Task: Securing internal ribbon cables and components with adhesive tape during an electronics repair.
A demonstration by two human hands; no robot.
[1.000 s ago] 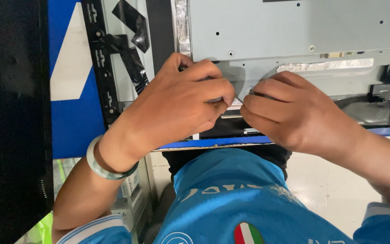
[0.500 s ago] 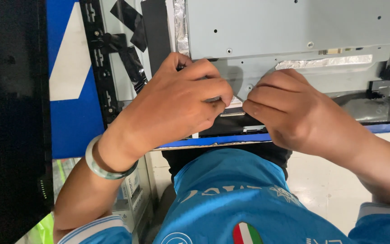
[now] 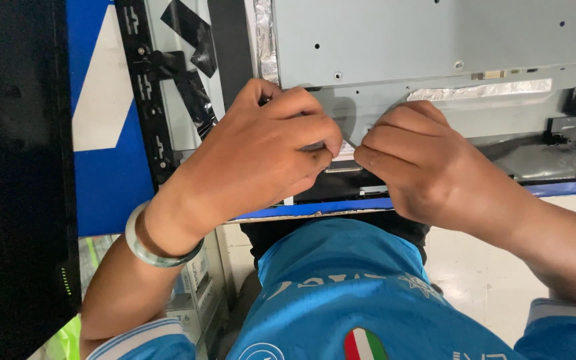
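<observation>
From the head camera, the left hand [image 3: 255, 157] and right hand [image 3: 421, 163] meet knuckle to knuckle over the near edge of a grey metal panel [image 3: 435, 40] lying on a blue table [image 3: 111, 180]. Both are clenched, fingertips pinching what looks like a thin flat cable [image 3: 347, 145] between them, just above a dark connector strip [image 3: 341, 170]; most of the cable is hidden by the fingers. A crooked or hard pull could crease or tear it, and a slip could drag fingers onto the foil tape [image 3: 478, 90] to the far right. Black tape [image 3: 191, 40] sits far left.
</observation>
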